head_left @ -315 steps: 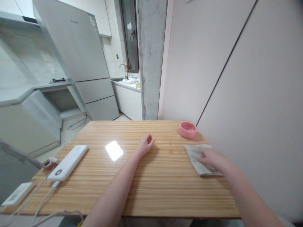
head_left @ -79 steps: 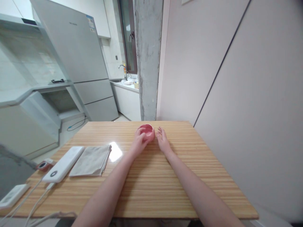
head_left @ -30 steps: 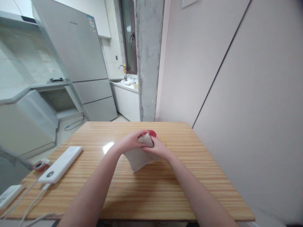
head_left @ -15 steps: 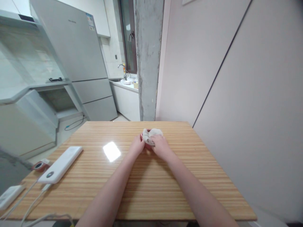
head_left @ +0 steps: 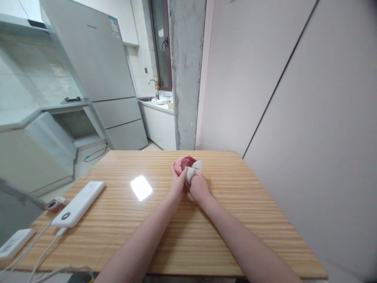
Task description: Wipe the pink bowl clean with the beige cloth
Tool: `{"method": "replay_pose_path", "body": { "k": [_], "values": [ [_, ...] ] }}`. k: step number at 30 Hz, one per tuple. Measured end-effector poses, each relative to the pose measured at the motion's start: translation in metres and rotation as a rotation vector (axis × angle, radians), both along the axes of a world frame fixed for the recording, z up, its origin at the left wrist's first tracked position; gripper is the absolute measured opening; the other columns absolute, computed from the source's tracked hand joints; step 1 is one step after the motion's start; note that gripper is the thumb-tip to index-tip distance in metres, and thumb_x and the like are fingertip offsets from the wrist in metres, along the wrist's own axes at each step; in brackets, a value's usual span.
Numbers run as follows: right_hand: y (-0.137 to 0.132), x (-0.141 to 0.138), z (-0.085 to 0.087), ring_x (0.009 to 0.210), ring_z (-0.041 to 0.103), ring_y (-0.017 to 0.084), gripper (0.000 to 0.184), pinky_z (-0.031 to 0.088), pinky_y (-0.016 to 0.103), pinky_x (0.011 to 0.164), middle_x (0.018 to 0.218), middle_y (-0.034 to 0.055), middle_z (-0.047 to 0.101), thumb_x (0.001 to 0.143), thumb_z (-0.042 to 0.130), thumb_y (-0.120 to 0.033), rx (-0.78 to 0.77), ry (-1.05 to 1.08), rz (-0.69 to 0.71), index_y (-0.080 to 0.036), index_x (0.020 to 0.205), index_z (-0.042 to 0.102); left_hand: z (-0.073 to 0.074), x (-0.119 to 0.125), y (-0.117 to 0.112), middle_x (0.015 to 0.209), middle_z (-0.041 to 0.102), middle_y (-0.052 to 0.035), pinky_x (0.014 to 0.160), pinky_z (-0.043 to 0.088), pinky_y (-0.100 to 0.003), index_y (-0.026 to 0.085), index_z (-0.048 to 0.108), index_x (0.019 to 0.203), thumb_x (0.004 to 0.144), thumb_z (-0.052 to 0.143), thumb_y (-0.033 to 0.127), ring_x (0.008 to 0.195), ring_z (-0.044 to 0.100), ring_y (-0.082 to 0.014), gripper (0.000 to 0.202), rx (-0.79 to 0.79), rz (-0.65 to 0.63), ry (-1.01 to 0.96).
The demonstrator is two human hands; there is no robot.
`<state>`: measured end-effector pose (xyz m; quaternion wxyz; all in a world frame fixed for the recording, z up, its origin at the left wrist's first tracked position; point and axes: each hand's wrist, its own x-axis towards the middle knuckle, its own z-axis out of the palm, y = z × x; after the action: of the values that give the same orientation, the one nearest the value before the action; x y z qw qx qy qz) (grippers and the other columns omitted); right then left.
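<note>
A small pink bowl (head_left: 183, 162) is tipped up on its edge at the far middle of the wooden table (head_left: 165, 232). My left hand (head_left: 178, 184) is closed around its left side and holds it. My right hand (head_left: 199, 186) is closed on a bunched pale grey cloth (head_left: 193, 171), pressed against the bowl's right side and rim. Both hands touch each other below the bowl. Most of the cloth is hidden inside my right hand.
A long white power bank (head_left: 79, 203) lies at the table's left, with a small red round item (head_left: 53, 204) and a white flat device (head_left: 14, 243) beyond it near the edge. White cables (head_left: 44, 255) trail off the front left corner. A pale wall runs along the right.
Over the last second the cloth, spread loosely under both hands, got bunched up in my right hand. The bowl has tipped more upright, and the cloth moved from over it to its right side.
</note>
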<state>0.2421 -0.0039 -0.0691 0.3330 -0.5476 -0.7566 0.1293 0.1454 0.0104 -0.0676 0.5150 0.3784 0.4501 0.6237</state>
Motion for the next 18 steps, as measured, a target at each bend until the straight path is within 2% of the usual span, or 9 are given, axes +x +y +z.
{"method": "replay_pose_path", "body": {
  "k": [1, 3, 5, 8, 10, 13, 15, 18],
  "values": [
    [0.000, -0.004, -0.002, 0.108, 0.056, 0.023, 0.039, 0.044, 0.032, 0.094, 0.115, 0.0160, 0.061, 0.079, 0.052, -0.010, 0.022, 0.044, 0.029, -0.012, 0.117, 0.060, -0.001, 0.001, 0.000, 0.112, 0.063, -0.0089, 0.081, 0.053, -0.032, 0.024, 0.037, 0.126, 0.074, 0.065, 0.034, 0.092, 0.065, -0.0181, 0.059, -0.032, -0.005, -0.047],
    [0.002, -0.008, -0.005, 0.115, 0.052, 0.022, 0.047, 0.040, 0.033, 0.101, 0.121, 0.0144, 0.059, 0.076, 0.050, -0.005, 0.066, 0.096, 0.134, -0.013, 0.121, 0.058, -0.003, -0.004, 0.002, 0.108, 0.063, -0.0084, 0.081, 0.053, -0.032, 0.022, 0.040, 0.119, 0.075, 0.064, 0.034, 0.093, 0.064, -0.0185, 0.052, -0.043, 0.037, 0.004],
    [0.005, -0.005, -0.004, 0.119, 0.050, 0.021, 0.053, 0.038, 0.033, 0.104, 0.126, 0.0122, 0.057, 0.073, 0.051, -0.002, 0.086, 0.076, 0.257, -0.015, 0.124, 0.055, -0.001, -0.015, 0.005, 0.106, 0.063, -0.0084, 0.086, 0.050, -0.033, 0.019, 0.046, 0.111, 0.076, 0.063, 0.034, 0.099, 0.062, -0.0201, 0.042, 0.004, 0.124, 0.190],
    [0.009, 0.005, 0.001, 0.116, 0.051, 0.019, 0.042, 0.040, 0.032, 0.099, 0.121, 0.0096, 0.060, 0.079, 0.048, -0.004, 0.098, -0.081, 0.367, -0.017, 0.117, 0.059, 0.010, -0.035, 0.010, 0.105, 0.063, -0.0083, 0.092, 0.047, -0.036, 0.017, 0.051, 0.110, 0.076, 0.060, 0.029, 0.102, 0.060, -0.0220, 0.037, 0.104, 0.175, 0.466],
    [0.009, 0.010, 0.005, 0.115, 0.051, 0.018, 0.034, 0.041, 0.033, 0.096, 0.117, 0.0090, 0.062, 0.085, 0.044, -0.007, 0.133, -0.199, 0.353, -0.018, 0.112, 0.061, 0.017, -0.043, 0.011, 0.104, 0.064, -0.0071, 0.093, 0.046, -0.037, 0.017, 0.052, 0.112, 0.076, 0.058, 0.025, 0.101, 0.060, -0.0217, 0.037, 0.173, 0.135, 0.565],
    [0.005, 0.007, 0.007, 0.112, 0.050, 0.023, 0.027, 0.043, 0.037, 0.091, 0.114, 0.0109, 0.062, 0.087, 0.047, -0.014, 0.163, -0.250, 0.198, -0.017, 0.109, 0.061, 0.022, -0.043, 0.012, 0.106, 0.064, -0.0063, 0.093, 0.046, -0.035, 0.018, 0.054, 0.110, 0.073, 0.061, 0.021, 0.102, 0.060, -0.0209, 0.038, 0.198, 0.054, 0.593],
    [0.002, 0.000, 0.004, 0.107, 0.051, 0.024, 0.022, 0.043, 0.037, 0.090, 0.107, 0.0116, 0.064, 0.086, 0.047, -0.015, 0.154, -0.199, 0.105, -0.016, 0.101, 0.063, 0.018, -0.033, 0.011, 0.108, 0.064, -0.0086, 0.089, 0.048, -0.033, 0.016, 0.052, 0.114, 0.072, 0.064, 0.023, 0.100, 0.061, -0.0206, 0.044, 0.110, 0.052, 0.499],
    [0.003, -0.007, -0.004, 0.104, 0.052, 0.023, 0.024, 0.043, 0.035, 0.091, 0.103, 0.0115, 0.064, 0.083, 0.045, -0.010, 0.150, -0.012, 0.070, -0.016, 0.098, 0.063, 0.005, -0.013, 0.007, 0.115, 0.061, -0.0121, 0.085, 0.050, -0.030, 0.016, 0.040, 0.128, 0.073, 0.067, 0.031, 0.101, 0.062, -0.0197, 0.063, 0.056, 0.075, 0.326]
  ]
}}
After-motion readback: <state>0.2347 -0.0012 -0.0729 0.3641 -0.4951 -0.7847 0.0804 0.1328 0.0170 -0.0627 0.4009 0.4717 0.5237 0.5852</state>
